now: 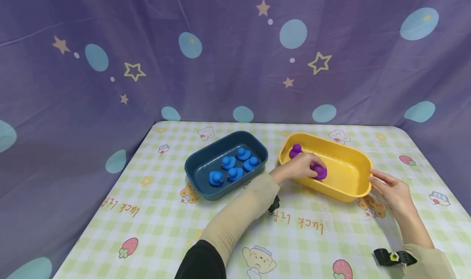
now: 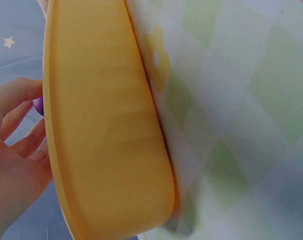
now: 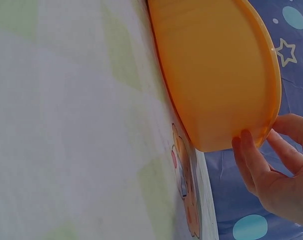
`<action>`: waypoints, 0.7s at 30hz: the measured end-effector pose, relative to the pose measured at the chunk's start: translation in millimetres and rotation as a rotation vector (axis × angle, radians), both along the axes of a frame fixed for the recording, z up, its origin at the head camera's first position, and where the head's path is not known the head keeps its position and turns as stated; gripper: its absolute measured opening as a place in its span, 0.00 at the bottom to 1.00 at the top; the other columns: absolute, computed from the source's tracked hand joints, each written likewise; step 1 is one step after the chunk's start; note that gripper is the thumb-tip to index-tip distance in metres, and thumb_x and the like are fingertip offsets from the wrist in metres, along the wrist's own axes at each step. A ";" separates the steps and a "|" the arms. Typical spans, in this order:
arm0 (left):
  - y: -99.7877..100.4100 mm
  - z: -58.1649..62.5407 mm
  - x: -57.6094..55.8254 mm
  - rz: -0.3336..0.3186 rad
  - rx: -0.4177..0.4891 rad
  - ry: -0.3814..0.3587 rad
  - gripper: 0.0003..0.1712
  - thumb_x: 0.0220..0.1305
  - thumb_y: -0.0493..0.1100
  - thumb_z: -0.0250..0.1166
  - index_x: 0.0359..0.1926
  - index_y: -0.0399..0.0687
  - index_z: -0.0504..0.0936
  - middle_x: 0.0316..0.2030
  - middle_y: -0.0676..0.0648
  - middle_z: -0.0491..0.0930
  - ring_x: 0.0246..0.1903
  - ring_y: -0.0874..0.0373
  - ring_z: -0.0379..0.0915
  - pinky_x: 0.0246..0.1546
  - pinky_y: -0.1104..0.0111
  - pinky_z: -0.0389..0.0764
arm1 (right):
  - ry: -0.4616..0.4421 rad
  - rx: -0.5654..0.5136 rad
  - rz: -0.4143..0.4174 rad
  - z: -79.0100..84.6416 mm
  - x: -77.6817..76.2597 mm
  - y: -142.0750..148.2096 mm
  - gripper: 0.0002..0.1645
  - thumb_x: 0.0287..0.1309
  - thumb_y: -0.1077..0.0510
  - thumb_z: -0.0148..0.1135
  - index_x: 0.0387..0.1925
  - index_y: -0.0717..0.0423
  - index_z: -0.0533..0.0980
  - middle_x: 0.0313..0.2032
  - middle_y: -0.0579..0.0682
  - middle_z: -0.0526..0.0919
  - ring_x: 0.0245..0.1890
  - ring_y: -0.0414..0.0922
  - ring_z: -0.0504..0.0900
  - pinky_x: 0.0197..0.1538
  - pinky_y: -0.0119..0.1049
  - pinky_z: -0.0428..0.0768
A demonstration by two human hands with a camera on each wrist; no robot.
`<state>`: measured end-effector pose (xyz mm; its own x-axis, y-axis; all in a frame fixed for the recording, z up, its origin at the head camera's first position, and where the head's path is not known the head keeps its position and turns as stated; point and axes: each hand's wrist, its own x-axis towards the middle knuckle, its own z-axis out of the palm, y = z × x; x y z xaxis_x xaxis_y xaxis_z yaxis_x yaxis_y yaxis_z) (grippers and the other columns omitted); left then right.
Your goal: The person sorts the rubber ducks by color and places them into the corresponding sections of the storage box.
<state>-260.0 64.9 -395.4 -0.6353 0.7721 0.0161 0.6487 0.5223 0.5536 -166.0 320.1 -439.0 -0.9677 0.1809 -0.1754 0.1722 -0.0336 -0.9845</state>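
Note:
My left hand reaches over the near rim of the yellow basin and holds a purple toy duck with its fingertips. In the left wrist view, the basin wall hides most of that duck; only a purple bit shows by the fingers. Another purple duck sits at the basin's left end, partly behind the left hand. At the right end of the basin, my right hand touches the rim and outer wall with extended fingers.
To the left stands a dark blue basin with several blue toy ducks in it. Both basins rest on a green-checked tablecloth. A purple curtain hangs behind the table.

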 end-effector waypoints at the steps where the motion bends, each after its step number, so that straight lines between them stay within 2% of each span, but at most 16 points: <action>1: 0.1 -0.8 -0.8 0.000 -0.001 -0.004 0.16 0.53 0.36 0.63 0.45 0.47 0.80 0.42 0.53 0.78 0.40 0.67 0.68 0.39 0.88 0.63 | 0.002 -0.001 0.003 0.2 0.0 0.0 0.15 0.47 0.52 0.64 0.40 0.43 0.78 0.38 0.32 0.69 0.32 0.23 0.76 0.37 0.21 0.76; 12: 5.6 -4.9 -6.6 -0.026 -0.043 -0.047 0.14 0.53 0.35 0.63 0.42 0.47 0.81 0.39 0.55 0.79 0.37 0.70 0.67 0.37 0.88 0.63 | 0.015 0.012 0.016 1.4 0.1 -0.5 0.15 0.49 0.53 0.63 0.42 0.45 0.77 0.37 0.31 0.69 0.32 0.23 0.75 0.36 0.20 0.76; 16: 8.9 -7.2 -8.5 -0.046 -0.065 -0.047 0.14 0.52 0.33 0.63 0.42 0.46 0.81 0.38 0.55 0.80 0.35 0.70 0.67 0.35 0.87 0.64 | 0.030 -0.003 0.017 2.2 0.3 -1.3 0.11 0.49 0.54 0.63 0.38 0.42 0.78 0.35 0.29 0.71 0.32 0.23 0.76 0.36 0.20 0.76; 21: 10.8 -9.9 -9.7 -0.050 -0.103 -0.022 0.13 0.52 0.34 0.63 0.41 0.48 0.81 0.37 0.56 0.79 0.34 0.70 0.67 0.35 0.87 0.64 | 0.043 -0.026 0.017 2.1 0.5 -1.7 0.11 0.49 0.56 0.63 0.38 0.43 0.79 0.34 0.29 0.72 0.32 0.23 0.76 0.36 0.20 0.76</action>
